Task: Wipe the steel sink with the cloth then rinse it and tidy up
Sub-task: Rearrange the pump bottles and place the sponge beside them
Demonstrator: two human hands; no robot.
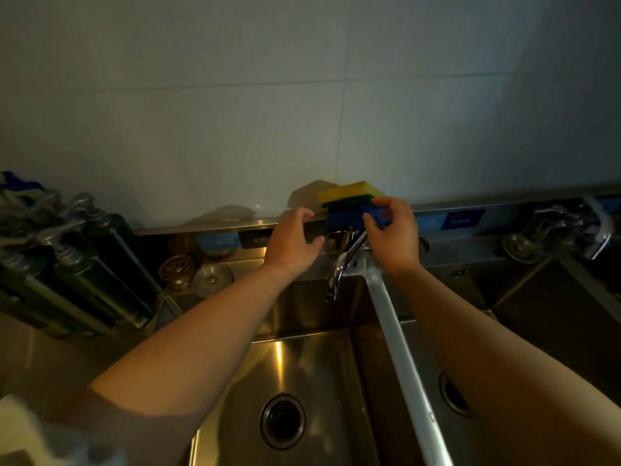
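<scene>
On the ledge behind the sink, in the middle of the frame, a folded blue cloth [342, 225] lies with a yellow and green sponge [347, 193] stacked on top of it. The right hand [393, 232] pinches the right end of the cloth between thumb and fingers, just above the base of the tap [341, 264]. The left hand [292, 240] hovers just left of the cloth, its fingers loosely curled and apart, holding nothing; it looks clear of the cloth, though the gap is small. Both bare forearms reach up from the bottom corners of the frame across the steel sink [302, 364].

The tap's curved spout points down over the left basin, which fills the lower middle of the frame with a dark round drain [282, 422] in its floor. A bright steel divider [403, 348] runs down to the lower right and separates it from a second basin, whose own drain [455, 398] shows partly past the right forearm.

At the left edge stands a rack of dark green rollers [77, 270], and just right of it two round metal strainers [178, 267] sit on the counter. A second tap [571, 227] is at the right edge. White wall tiles [302, 95] fill the upper half
</scene>
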